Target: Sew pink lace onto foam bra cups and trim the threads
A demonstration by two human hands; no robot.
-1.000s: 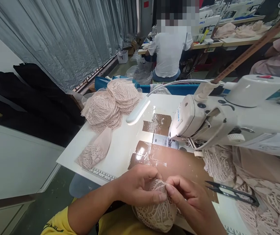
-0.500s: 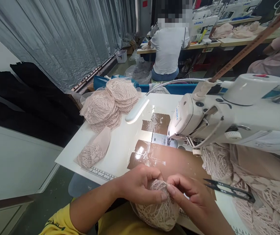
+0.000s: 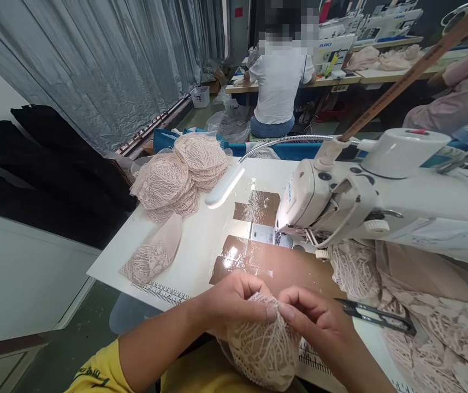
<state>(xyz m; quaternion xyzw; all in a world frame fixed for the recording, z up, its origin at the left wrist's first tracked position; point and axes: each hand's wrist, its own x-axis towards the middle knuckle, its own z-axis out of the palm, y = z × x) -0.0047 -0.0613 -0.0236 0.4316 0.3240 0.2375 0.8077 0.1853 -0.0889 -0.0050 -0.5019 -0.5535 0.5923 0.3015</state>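
Observation:
A beige lace bra cup [image 3: 264, 349] hangs at the front edge of the table, over my lap. My left hand [image 3: 242, 300] pinches its upper edge between thumb and fingers. Close beside it, my right hand [image 3: 311, 316] grips the same edge with thumb and forefinger, the two thumbs nearly touching. To the right of my right hand lies a pair of black thread snips [image 3: 375, 315], resting by a heap of beige lace fabric [image 3: 434, 327]. What the fingertips press on inside the fold is hidden.
A white sewing machine [image 3: 340, 191] stands on the right of the white table [image 3: 201, 245], with a lit lamp [image 3: 225, 186] on a bent neck. Stacked lace cups [image 3: 164, 183] sit at the back left, and a single lace piece [image 3: 154, 251] lies nearer. A co-worker [image 3: 277, 87] sits beyond.
My left thumb has moved up along the edge towards my right thumb, and the hands are closer together. The view has shifted slightly.

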